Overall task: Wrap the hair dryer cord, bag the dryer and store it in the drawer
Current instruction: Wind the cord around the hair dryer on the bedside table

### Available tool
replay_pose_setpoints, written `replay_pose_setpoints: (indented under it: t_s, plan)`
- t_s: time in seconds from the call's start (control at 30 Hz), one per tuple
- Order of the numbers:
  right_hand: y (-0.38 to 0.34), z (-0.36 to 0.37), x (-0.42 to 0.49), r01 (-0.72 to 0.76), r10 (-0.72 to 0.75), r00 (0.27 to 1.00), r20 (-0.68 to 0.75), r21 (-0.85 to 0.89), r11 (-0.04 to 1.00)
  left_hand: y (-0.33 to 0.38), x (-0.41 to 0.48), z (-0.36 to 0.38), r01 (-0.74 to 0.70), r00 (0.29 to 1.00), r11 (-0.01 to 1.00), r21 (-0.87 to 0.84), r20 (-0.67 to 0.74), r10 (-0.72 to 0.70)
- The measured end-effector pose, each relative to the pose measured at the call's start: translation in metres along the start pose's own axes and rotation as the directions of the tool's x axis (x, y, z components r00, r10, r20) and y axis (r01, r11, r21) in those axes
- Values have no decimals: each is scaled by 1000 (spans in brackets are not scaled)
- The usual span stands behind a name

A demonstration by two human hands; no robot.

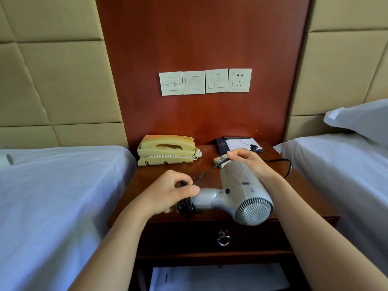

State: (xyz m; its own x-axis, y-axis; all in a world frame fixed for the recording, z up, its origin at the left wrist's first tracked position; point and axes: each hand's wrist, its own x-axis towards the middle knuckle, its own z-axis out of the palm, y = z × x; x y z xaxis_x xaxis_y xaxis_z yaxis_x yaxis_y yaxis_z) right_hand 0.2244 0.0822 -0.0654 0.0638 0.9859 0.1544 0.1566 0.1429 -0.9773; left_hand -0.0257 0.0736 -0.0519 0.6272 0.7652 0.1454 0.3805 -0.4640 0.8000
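Note:
A grey hair dryer (241, 190) is held above the wooden nightstand (159, 175), rear grille toward me, handle pointing left. My left hand (170, 190) grips the handle end, where several black cord loops (185, 206) are wound. A taut stretch of black cord (204, 174) runs up to my right hand (249, 162), which pinches it above the dryer's barrel. More cord (288, 164) trails off behind my right wrist, and the plug (253, 147) lies on the nightstand's back. The drawer (189, 236) below is shut, with a metal ring pull (223, 240).
A beige telephone (167, 150) stands at the nightstand's back left. A remote control (221, 159) and a dark notepad folder (237, 143) lie at the back right. White-sheeted beds (52, 196) flank both sides. Wall switches and a socket (239, 80) sit above. Papers (210, 278) fill the open shelf below.

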Motion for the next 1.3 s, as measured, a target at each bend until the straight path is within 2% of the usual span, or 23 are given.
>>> replay_pose_setpoints:
  t_s: [0.17, 0.23, 0.3, 0.43, 0.53, 0.67, 0.8, 0.93, 1.1, 1.23, 1.3]
  plan:
    - [4, 2, -10, -56, 56, 998, -3, -68, 996, -6, 2, -6, -45, 994, 955, -293, -110, 13]
    - [15, 7, -9, 3, -5, 1000, -8, -203, 979, -6, 2, -8, -76, 984, 927, -368, -176, 10]
    - [19, 12, -9, 55, -39, 998, 51, -362, 931, -9, 3, -9, -67, 961, 913, -403, -273, -50]
    - [16, 23, -9, 79, -22, 992, 122, -484, 872, -16, 7, -10, 7, 885, 880, -475, -408, -227]
    - [13, 27, -9, 123, -22, 984, 178, -579, 806, -20, 11, -8, 45, 820, 839, -542, -460, -340]
    - [0, 41, -15, 183, -21, 970, 241, -675, 715, -27, 15, -7, 113, 748, 830, -546, -503, -433]
    - [-21, 56, -20, 307, -105, 940, 325, -669, 678, -37, 18, -9, 184, 676, 875, -449, -588, -444]
    - [-40, 65, -24, 391, -136, 904, 405, -654, 648, -47, 17, -10, 269, 660, 938, -219, -667, -345]
    - [-50, 70, -25, 416, -184, 903, 387, -689, 593, -47, 15, -8, 407, 706, 908, 103, -666, -241]
    - [-53, 71, -22, 399, -263, 917, 301, -724, 563, -32, 12, -2, 431, 750, 865, 255, -635, -186]
    - [-53, 71, -22, 383, -276, 922, 271, -740, 553, -24, 10, 1, 392, 804, 855, 339, -579, -138]
